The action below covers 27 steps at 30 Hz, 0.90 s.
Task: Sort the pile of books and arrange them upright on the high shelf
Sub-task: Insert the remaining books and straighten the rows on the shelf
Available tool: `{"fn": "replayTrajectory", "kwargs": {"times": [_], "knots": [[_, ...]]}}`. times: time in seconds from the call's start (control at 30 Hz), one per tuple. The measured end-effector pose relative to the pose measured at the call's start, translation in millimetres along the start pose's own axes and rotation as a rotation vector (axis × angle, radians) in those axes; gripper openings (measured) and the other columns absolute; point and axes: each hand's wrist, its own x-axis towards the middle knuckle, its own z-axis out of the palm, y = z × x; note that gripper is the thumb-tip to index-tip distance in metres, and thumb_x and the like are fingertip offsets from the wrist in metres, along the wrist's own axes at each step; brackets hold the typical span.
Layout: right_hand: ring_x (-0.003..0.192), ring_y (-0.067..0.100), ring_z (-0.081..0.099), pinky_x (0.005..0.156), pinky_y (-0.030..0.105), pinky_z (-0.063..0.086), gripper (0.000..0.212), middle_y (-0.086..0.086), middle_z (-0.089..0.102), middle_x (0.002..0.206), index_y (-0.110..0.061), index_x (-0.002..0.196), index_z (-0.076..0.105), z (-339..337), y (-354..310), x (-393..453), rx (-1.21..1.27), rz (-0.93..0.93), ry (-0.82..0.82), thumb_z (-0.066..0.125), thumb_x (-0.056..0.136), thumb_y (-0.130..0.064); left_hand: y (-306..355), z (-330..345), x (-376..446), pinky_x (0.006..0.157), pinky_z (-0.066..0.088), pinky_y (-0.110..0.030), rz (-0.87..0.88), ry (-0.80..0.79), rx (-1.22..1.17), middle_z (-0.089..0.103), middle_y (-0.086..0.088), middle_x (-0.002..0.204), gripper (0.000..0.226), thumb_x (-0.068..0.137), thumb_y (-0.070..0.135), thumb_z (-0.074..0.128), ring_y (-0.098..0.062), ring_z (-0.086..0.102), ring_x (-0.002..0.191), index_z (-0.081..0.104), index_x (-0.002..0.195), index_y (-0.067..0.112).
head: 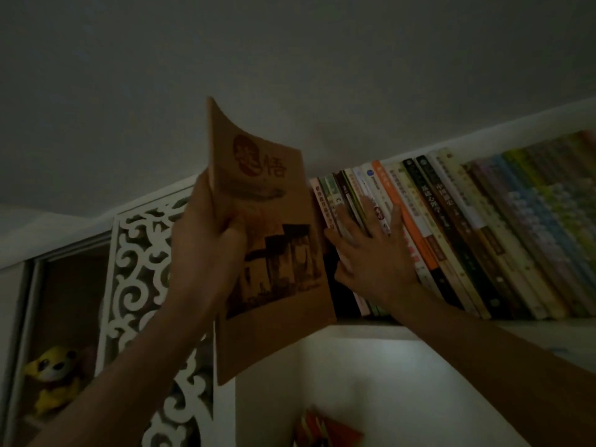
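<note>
- Head view, dim light, looking up at the shelf [419,325] under the ceiling.
- Row of books [451,233] already stands on it, spines out, leaning left; row runs off right, blurred there.
- Right hand [371,253] lies flat on the spines at the row's left end, fingers straight and spread, bracing them.
- Left hand [206,233] grips a brown book [274,253] by its left edge, thumb on the cover, fingers curled behind; top corner curls.
- Brown book is in the air, upright, just left of the row, lower part below shelf level; not yet shelved.
- Judgement: most shelving done; this book goes in at the left end. Remaining pile not visible.
- Left: white fretwork panel [142,285], yellow plush toy [54,375] in a cabinet.
</note>
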Motion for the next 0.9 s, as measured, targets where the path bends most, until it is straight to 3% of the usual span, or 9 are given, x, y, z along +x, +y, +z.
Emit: {"fn": "replayTrajectory", "kwargs": {"times": [0.13,0.33,0.53,0.7,0.9], "knots": [[0.137,0.047,0.025,0.107,0.065,-0.005,0.066,0.012,0.039,0.147,-0.025,0.129,0.056,3,3,-2,-0.01,0.006,0.045,0.029,0.076,-0.054,-4,16,6,0.058,0.056,-0.027,-0.031,0.005,0.091,0.06,0.015,0.084,0.05,0.084,0.005,0.052,0.0,0.06,0.073,0.043,0.127,0.027],[0.136,0.05,0.024,0.105,0.066,-0.005,0.067,0.014,0.039,0.147,-0.026,0.13,0.056,6,7,-1,-0.025,0.014,0.08,0.028,0.077,-0.056,-1,18,20,0.065,0.059,-0.036,-0.074,-0.005,-0.036,0.062,0.009,0.095,0.043,0.079,0.0,0.052,-0.01,0.064,0.081,0.048,0.113,0.027],[0.136,0.05,0.024,0.105,0.067,-0.001,0.068,0.013,0.039,0.147,-0.027,0.132,0.054,5,8,-2,-0.047,0.026,0.067,0.027,0.077,-0.059,2,30,20,0.052,0.055,-0.019,-0.023,-0.042,-0.018,0.062,0.01,0.088,0.043,0.079,0.001,0.053,0.003,0.062,0.071,0.049,0.115,0.024],[0.133,0.05,0.03,0.105,0.065,-0.002,0.067,0.014,0.042,0.144,-0.026,0.128,0.058,5,11,-3,-0.016,0.03,0.114,0.029,0.078,-0.06,-5,31,18,0.062,0.059,-0.03,-0.067,-0.068,-0.099,0.064,0.007,0.092,0.038,0.082,0.002,0.056,-0.008,0.066,0.075,0.049,0.109,0.028],[0.133,0.05,0.03,0.105,0.064,-0.001,0.067,0.015,0.042,0.144,-0.026,0.125,0.06,5,12,-2,0.012,0.02,0.095,0.03,0.077,-0.061,-20,33,19,0.052,0.051,-0.012,-0.094,-0.01,-0.064,0.062,0.01,0.098,0.04,0.083,0.008,0.062,-0.003,0.064,0.076,0.047,0.114,0.028]]}}
